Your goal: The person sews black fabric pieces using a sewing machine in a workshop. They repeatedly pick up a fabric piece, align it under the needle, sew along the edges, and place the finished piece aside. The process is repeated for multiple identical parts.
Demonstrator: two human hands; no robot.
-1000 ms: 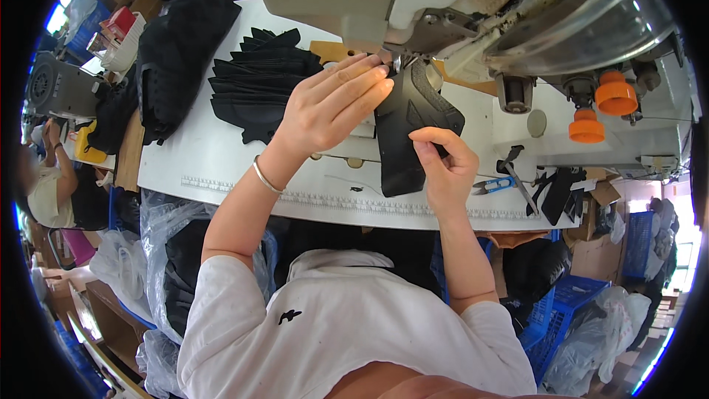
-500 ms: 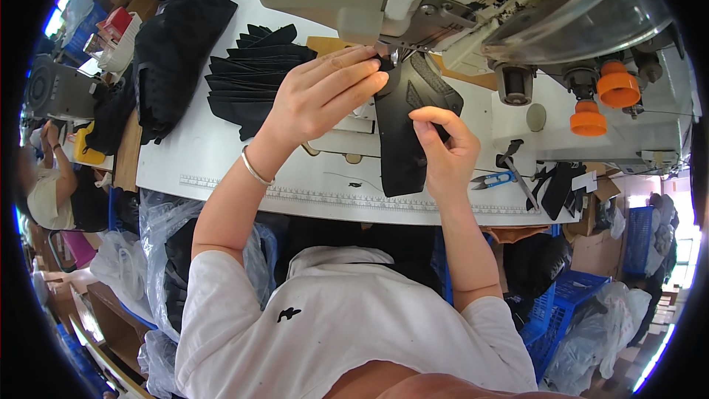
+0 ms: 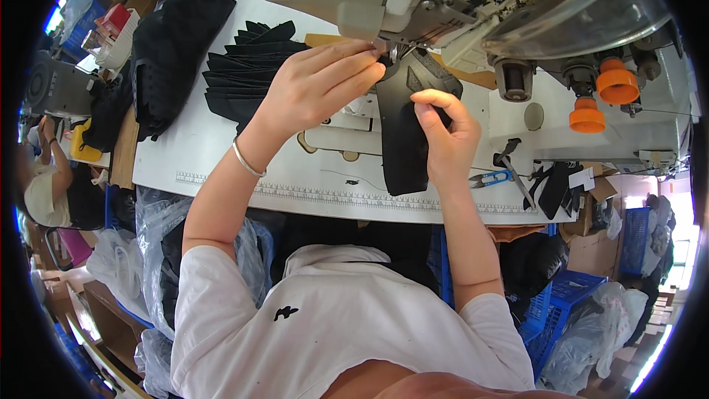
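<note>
A black fabric piece [image 3: 402, 155] with a textured dark strip on its upper part lies under the sewing machine's needle area [image 3: 399, 52]. My left hand [image 3: 325, 85] is closed, fingers pressed together, its tips at the piece's upper left edge beside the presser foot. What lies beneath those fingertips is partly hidden. Over the middle of the piece, my right hand [image 3: 452, 133] pinches thumb to forefinger on the black material. Left of my left hand, a fanned stack of black fabric pieces [image 3: 236, 74] rests on the white table [image 3: 170, 155].
A ruler strip [image 3: 325, 196] runs along the table's front edge. Blue-handled thread snips [image 3: 491, 178] and black scraps [image 3: 554, 188] lie at right. Orange knobs [image 3: 587, 116] hang beneath a clear cover. Dark cloth [image 3: 177, 52] is heaped at left; another person [image 3: 52, 185] sits beyond.
The lower end of the black piece has shifted slightly right. My right hand's pinch has moved up a little, and my left wrist has shifted slightly left.
</note>
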